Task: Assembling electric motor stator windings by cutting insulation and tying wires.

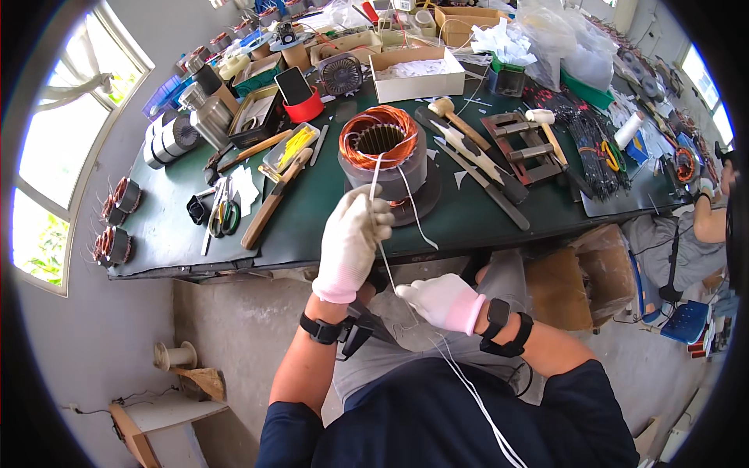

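A motor stator [402,186] stands upright on a dark round base at the table's front edge, with orange copper windings [359,125] bulging round its top. White cord [384,251] runs from the windings down toward my lap, and a loose end hangs over the stator's front. My left hand [349,238], in a white glove with a pink cuff, is closed on the cord just in front of the stator. Lower and to the right, my gloved right hand [442,303] pinches the same cord. More white strands [476,398] trail across my dark shirt.
Left of the stator lie scissors [227,218], a wooden-handled tool [273,201] and a phone [293,86] in a red holder. Mallets [460,123], flat blades [488,191] and a metal frame [524,148] lie to its right. Another person [686,242] sits far right.
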`<state>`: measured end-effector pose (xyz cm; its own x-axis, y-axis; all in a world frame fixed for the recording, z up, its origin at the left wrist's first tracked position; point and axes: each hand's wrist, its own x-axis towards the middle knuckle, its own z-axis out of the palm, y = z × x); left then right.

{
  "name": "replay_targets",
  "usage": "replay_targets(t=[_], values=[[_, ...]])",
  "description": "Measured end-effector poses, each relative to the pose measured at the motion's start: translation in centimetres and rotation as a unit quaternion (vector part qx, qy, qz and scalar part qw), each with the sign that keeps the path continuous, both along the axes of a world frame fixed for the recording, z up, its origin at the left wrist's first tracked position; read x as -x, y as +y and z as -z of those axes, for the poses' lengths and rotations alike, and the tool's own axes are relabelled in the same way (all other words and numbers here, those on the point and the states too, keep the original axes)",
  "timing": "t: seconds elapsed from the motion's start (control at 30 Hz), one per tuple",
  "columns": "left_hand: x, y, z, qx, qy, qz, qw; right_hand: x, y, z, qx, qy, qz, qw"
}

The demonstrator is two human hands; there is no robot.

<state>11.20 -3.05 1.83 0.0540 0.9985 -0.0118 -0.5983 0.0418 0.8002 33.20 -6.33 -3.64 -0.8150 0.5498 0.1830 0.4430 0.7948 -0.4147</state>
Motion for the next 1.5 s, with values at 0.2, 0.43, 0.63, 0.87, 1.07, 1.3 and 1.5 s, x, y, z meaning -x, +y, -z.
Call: replay_targets(t=[0.2,0.43,0.63,0.87,1.07,1.3,1.5], values=[[0.0,-4.2,0.0,0.053,0.167,-0.115,0.978,-1.3,3.5,-3.7,0.012,0.27,0.177,0.946],[-1.6,-3.1,-1.7,0.056,0.228,-0.103,0.967,3.5,11.1,-2.9,-0.025,0.212,0.26,0.942],[-0.1,-3.2,-2.1,0.041,0.23,-0.133,0.963,0.6,6.4,-4.6,0.121,0.298,0.165,0.932],[-2.2,-0.5,0.2,0.019,0.122,-0.015,0.992,1.5,5.0,-7.9,0.198,0.3,-0.081,0.93],[-1.4,-0.3,0.6,0.072,-0.028,0.037,0.996,0.1,3.9,-5.8,0.487,0.39,0.041,0.78],[-2.7,-0.5,1.4,0.09,0.009,-0.103,0.991,1.9,5.7,-3.5,0.562,0.509,0.19,0.624],[-1.4,-0.5,1.0,0.135,0.03,-0.024,0.99,2.6,6.1,-3.3,0.556,0.46,0.161,0.673]])
